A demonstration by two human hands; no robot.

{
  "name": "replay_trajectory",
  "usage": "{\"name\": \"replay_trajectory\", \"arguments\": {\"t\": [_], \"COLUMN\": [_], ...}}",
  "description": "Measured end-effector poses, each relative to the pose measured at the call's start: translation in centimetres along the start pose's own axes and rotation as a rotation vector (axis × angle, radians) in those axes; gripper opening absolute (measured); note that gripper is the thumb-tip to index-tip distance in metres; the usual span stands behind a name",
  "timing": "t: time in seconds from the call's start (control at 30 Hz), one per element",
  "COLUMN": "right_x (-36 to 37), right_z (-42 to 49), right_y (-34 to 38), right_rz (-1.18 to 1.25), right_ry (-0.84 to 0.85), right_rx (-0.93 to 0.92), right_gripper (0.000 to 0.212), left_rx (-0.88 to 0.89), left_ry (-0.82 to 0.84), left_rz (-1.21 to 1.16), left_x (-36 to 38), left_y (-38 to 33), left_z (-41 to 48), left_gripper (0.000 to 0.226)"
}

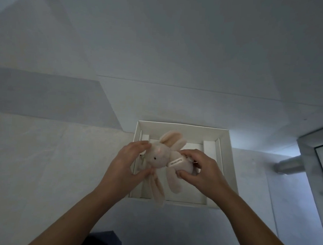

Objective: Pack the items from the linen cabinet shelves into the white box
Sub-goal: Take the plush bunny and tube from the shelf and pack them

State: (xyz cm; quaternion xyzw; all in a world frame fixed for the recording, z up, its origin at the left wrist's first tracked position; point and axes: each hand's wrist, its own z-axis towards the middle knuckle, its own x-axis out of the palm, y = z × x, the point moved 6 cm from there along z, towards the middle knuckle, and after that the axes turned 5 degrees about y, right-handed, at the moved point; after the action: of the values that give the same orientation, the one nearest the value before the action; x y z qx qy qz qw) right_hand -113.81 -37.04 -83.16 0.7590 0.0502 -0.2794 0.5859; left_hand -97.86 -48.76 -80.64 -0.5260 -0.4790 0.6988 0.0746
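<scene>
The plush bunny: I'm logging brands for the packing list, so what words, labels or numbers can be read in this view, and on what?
Small white label on the plush bunny: a line of dark print, upside down to the camera, too small and blurred to read.
White box: no print visible.
No other text shows.
</scene>
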Motion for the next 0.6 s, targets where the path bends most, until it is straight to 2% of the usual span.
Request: {"name": "replay_trajectory", "arguments": {"t": [0.13,0.27,0.33,0.4,0.6], "right_x": [0.4,1.0,1.5,2.1,4.1], "right_z": [-0.5,-0.5,-0.2,0.4,3.3], "right_y": [-3.3,-6.0,-6.8,-7.5,-9.3], "right_rz": [0.047,0.118,0.128,0.147,0.159], "right_ry": [-0.236,-0.407,-0.442,-0.467,-0.485], "right_rx": [0.152,0.291,0.369,0.433,0.504], "right_gripper": [0.043,0.036,0.028,0.028,0.02], "left_rx": [-0.069,-0.127,-0.137,-0.166,-0.184], "left_ry": [-0.037,-0.07,-0.083,-0.09,-0.086], "left_rz": [0.121,0.116,0.117,0.112,0.105], "left_x": [-0.4,-1.0,-1.2,-1.2,-1.2], "left_y": [1.5,3.1,3.7,4.2,4.8], "left_z": [-0.7,-1.8,-2.4,-2.8,-3.5], "left_gripper": [0.055,0.051,0.049,0.048,0.046]}}
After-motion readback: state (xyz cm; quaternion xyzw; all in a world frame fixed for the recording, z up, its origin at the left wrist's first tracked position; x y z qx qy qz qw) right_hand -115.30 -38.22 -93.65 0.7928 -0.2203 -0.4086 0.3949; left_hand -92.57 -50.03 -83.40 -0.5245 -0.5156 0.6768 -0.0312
